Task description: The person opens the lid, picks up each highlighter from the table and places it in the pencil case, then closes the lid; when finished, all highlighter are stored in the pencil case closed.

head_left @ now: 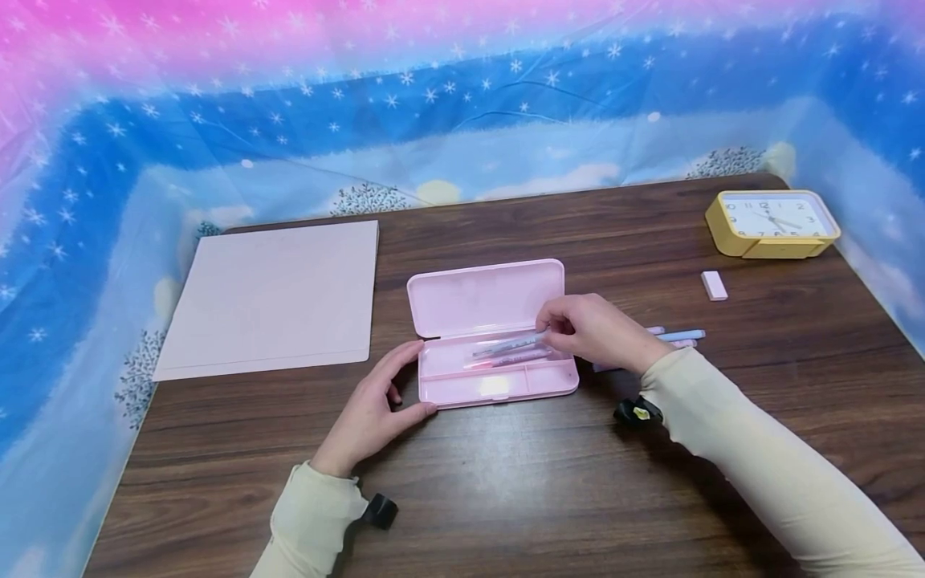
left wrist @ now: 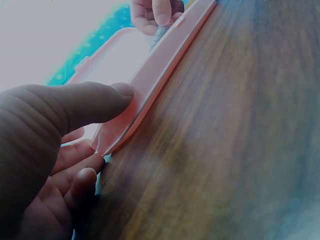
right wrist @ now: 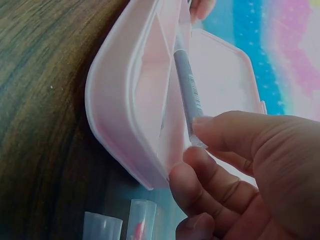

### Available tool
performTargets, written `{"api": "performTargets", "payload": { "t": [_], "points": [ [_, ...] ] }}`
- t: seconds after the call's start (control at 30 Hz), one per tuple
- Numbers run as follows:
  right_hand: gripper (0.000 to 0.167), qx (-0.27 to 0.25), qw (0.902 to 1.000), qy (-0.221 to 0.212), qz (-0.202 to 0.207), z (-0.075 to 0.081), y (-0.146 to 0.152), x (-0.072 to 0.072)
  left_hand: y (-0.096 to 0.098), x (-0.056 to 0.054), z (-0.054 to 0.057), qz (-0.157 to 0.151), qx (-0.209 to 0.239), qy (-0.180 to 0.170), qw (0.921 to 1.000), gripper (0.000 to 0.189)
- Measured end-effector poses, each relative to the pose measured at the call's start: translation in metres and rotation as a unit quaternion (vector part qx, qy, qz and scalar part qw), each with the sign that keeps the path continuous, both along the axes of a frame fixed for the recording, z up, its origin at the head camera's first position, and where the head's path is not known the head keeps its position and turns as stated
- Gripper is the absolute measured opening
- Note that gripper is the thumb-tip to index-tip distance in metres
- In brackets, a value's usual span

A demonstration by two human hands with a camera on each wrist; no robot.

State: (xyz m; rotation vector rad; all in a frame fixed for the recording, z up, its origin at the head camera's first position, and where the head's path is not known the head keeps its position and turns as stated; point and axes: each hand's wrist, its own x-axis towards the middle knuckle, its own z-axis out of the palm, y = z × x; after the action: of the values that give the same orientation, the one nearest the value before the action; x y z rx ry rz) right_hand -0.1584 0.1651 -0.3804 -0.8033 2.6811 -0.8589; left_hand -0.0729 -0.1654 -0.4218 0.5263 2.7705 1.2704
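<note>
A pink pencil case (head_left: 444, 392) lies on the table with its lid (head_left: 486, 299) raised at the back. My left hand (head_left: 372, 413) grips its left end, thumb at the front corner and fingers round the side, as the left wrist view shows too. Over the long back compartment my right hand (head_left: 596, 329) pinches the end of a pen with a greyish barrel (right wrist: 187, 87) between thumb and fingers. The pen slants down into the case. Beneath it lies a pink pen (head_left: 509, 359) in the same compartment.
Several capped pens (head_left: 682, 335) lie right of the case, partly behind my right hand and sleeve. A white eraser (head_left: 714, 286) and a yellow alarm clock (head_left: 773, 225) stand farther right. At the back left is a large pale flat board (head_left: 270, 301).
</note>
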Motion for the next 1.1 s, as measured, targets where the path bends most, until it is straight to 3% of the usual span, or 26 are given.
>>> {"api": "performTargets", "payload": {
  "t": [0.37, 0.6, 0.8, 1.1],
  "points": [
    [0.009, -0.022, 0.9995, -0.020, -0.011, -0.001, 0.008, 0.001, 0.001, 0.001, 0.000, 0.001, -0.001, -0.002, 1.0000, 0.078],
    [0.013, -0.024, 0.9992, -0.026, -0.021, 0.008, 0.016, 0.002, 0.001, 0.000, -0.001, 0.004, -0.005, -0.005, 1.0000, 0.078],
    [0.020, -0.032, 0.9984, -0.018, -0.043, 0.024, 0.042, 0.001, 0.000, 0.001, -0.001, 0.002, -0.002, -0.002, 1.0000, 0.078],
    [0.021, -0.012, 0.9933, -0.014, -0.114, 0.040, 0.088, 0.003, 0.000, 0.000, -0.003, 0.002, -0.004, -0.001, 1.0000, 0.078]
  ]
}}
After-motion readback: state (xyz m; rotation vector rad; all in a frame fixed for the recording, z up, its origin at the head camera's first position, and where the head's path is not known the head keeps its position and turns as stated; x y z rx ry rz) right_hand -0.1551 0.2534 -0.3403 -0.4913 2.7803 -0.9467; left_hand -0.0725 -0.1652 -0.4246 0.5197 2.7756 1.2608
